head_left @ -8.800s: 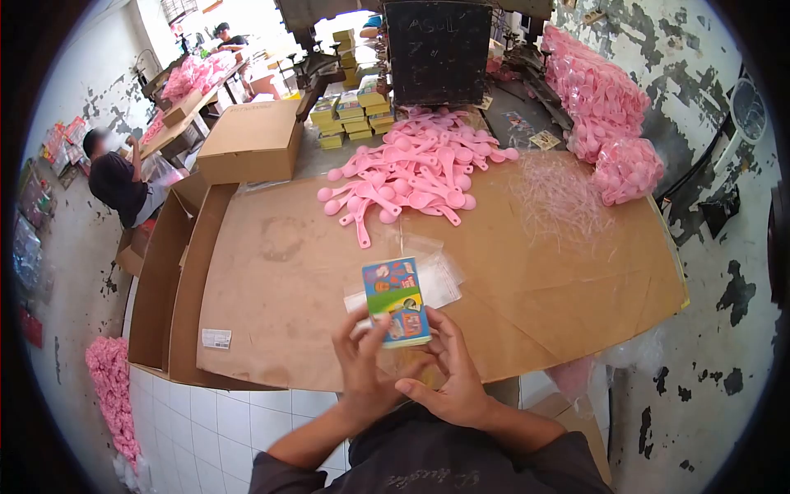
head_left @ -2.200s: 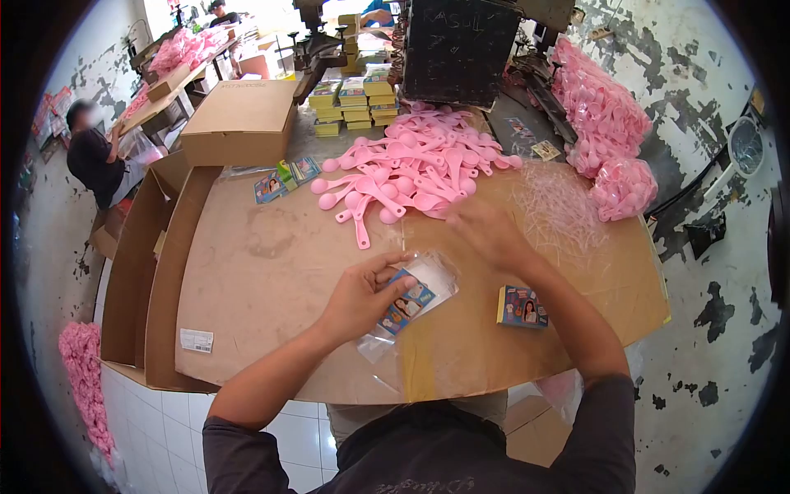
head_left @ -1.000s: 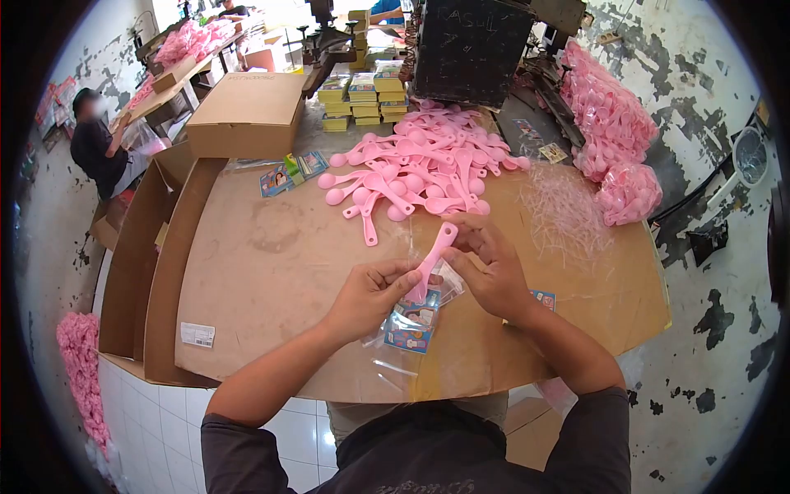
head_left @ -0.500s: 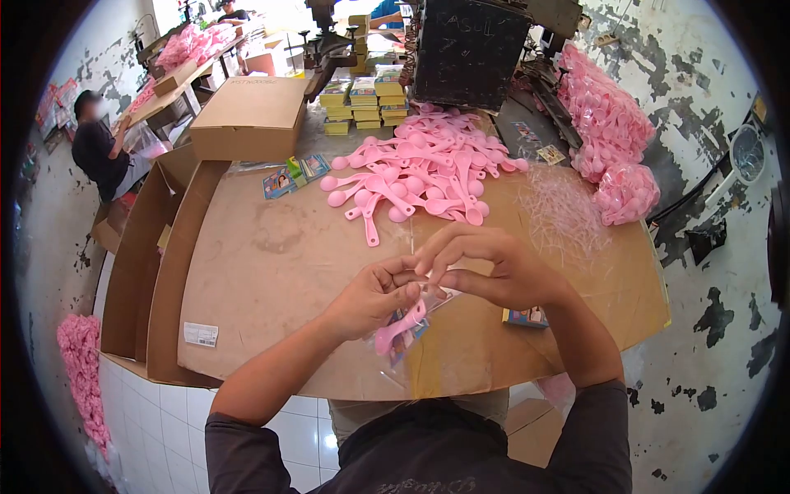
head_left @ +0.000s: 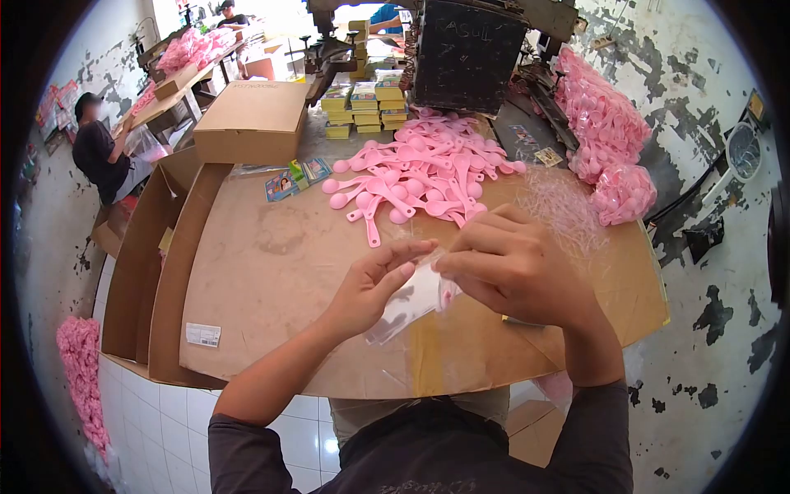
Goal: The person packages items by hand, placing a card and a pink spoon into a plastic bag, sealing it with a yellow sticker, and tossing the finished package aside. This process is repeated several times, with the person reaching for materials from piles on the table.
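Between my hands hangs a clear plastic bag [head_left: 405, 303], its surface bright with glare. My right hand [head_left: 517, 267] pinches the bag's upper right side. A bit of pink [head_left: 448, 295] shows through the plastic under those fingers; most of it is hidden. My left hand [head_left: 374, 284] is at the bag's upper left, thumb and fingers parted, fingertips close to the plastic. Past my hands lies a heap of pink measuring spoons [head_left: 420, 169]. Beneath my right wrist, the edge of a small stack of cards [head_left: 520, 321] peeks out.
Loose picture cards [head_left: 296, 179] lie left of the spoons. Clear plastic strips [head_left: 564, 214] and bagged pink spoons [head_left: 605, 115] are on the right. Card stacks [head_left: 362, 107], a black box [head_left: 467, 53] and a carton [head_left: 251, 119] stand behind. Another person [head_left: 103, 152] sits at far left.
My right hand has closed on the bag and turned over it. The bag has swung; the pink spoon that hung below my left hand is mostly hidden. My left fingers have spread.
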The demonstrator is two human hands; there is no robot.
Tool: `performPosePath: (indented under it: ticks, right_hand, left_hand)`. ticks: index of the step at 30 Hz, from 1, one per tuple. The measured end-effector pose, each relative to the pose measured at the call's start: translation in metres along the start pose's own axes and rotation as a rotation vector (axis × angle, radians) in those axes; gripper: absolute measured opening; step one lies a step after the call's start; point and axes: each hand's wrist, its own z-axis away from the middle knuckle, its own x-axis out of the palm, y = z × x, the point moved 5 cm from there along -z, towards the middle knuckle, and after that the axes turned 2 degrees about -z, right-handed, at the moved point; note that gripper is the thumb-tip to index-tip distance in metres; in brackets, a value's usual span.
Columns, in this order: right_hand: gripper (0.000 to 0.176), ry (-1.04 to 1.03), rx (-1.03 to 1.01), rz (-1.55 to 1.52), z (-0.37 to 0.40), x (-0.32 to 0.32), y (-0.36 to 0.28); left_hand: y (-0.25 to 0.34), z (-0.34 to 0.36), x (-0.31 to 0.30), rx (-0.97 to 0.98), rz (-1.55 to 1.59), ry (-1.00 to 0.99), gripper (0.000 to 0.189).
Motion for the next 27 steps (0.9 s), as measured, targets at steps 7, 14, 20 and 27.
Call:
performPosePath:
  ticks: [7,14,20,27]
  right_hand:
    - [0.008,-0.038,0.242,0.017,0.004,0.005,0.013]
    - [0.011,-0.002,0.255,-0.050,0.007,0.021,0.019]
    - [0.015,0.241,0.118,0.177,0.007,0.027,0.013]
    - [0.031,0.097,-0.042,0.497,0.006,0.050,0.000]
  left_hand:
    - [0.019,0.010,0.018,0.326,-0.484,-0.037,0.042]
    - [0.006,0.008,0.016,0.152,-0.189,0.015,0.034]
    - [0.008,0.009,0.009,0.068,-0.117,0.058,0.033]
    - [0.015,0.019,0.009,0.166,-0.691,0.121,0.044]
